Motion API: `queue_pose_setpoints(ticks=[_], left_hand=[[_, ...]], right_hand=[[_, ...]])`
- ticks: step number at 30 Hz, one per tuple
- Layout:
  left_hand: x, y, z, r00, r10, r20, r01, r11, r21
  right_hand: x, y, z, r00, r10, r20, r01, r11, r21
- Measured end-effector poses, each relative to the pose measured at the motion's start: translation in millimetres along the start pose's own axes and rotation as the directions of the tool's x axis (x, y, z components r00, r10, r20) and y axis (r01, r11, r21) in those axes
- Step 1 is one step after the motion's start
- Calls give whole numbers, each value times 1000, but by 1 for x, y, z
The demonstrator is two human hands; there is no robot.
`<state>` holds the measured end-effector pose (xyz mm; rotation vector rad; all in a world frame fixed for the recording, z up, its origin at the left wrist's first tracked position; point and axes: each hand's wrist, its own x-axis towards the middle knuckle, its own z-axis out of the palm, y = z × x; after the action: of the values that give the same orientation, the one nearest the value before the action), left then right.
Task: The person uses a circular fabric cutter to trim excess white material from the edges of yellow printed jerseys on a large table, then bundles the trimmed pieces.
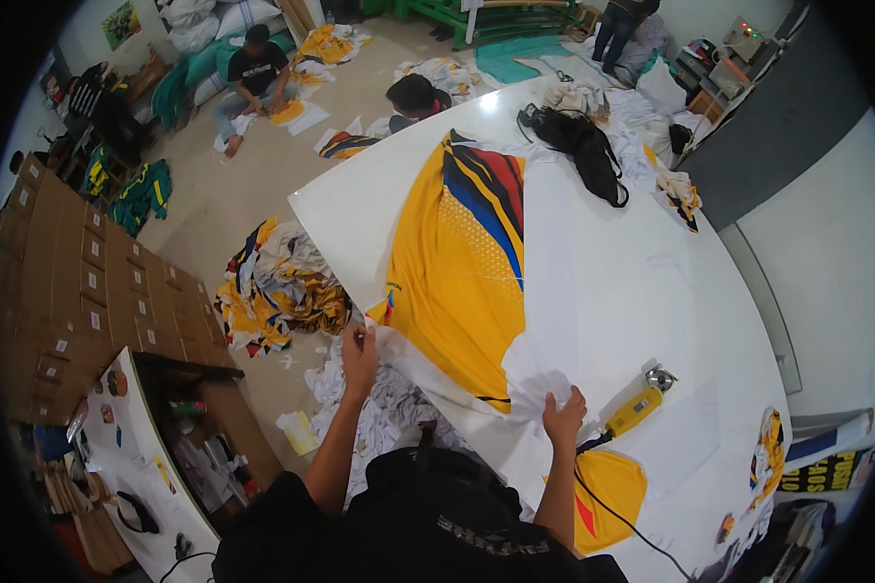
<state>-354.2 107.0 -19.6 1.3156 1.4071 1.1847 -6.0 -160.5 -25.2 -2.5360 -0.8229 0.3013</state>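
A yellow printed fabric panel (447, 282) with red, blue and black stripes lies across the white table, its white margin (544, 364) along the right and near sides. My left hand (360, 358) is closed on the panel's left corner at the table's edge. On the near right, my right hand (563, 418) grips the bunched white margin of the same panel. Just right of that hand rests a yellow handheld electric fabric cutter (634, 412) with a round metal head and a black cord. A smaller yellow fabric piece (612, 496) with a red patch lies beside my right forearm.
A black bag (578, 151) lies on the far part of the white table (642, 282). Fabric heaps (287, 282) and white scraps cover the floor at left. Stacked cardboard boxes (87, 272) and a side desk (136, 457) stand farther left. Several people are in the background.
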Motion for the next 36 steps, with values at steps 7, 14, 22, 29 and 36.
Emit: queue_pose_setpoints(ticks=[7, 14, 22, 29, 36], left_hand=[[-92, 77, 60, 756, 341, 559, -366, 928, -71], [-124, 62, 70, 403, 96, 910, -210, 978, -10], [-30, 33, 67, 895, 77, 439, -134, 986, 100], [-37, 70, 114, 275, -493, 826, 887, 462, -19], [-14, 121, 183, 455, -6, 891, 889, -53, -454]], right_hand=[[10, -85, 57, 991, -86, 98, 61, 970, 236], [4, -167, 51, 938, -126, 322, 18, 947, 320], [-5, -161, 84, 904, -269, 333, 248, 963, 105], [-13, -166, -52, 582, -458, 672, -251, 684, 685], [-2, -49, -107, 998, 13, 65, -44, 861, 506]])
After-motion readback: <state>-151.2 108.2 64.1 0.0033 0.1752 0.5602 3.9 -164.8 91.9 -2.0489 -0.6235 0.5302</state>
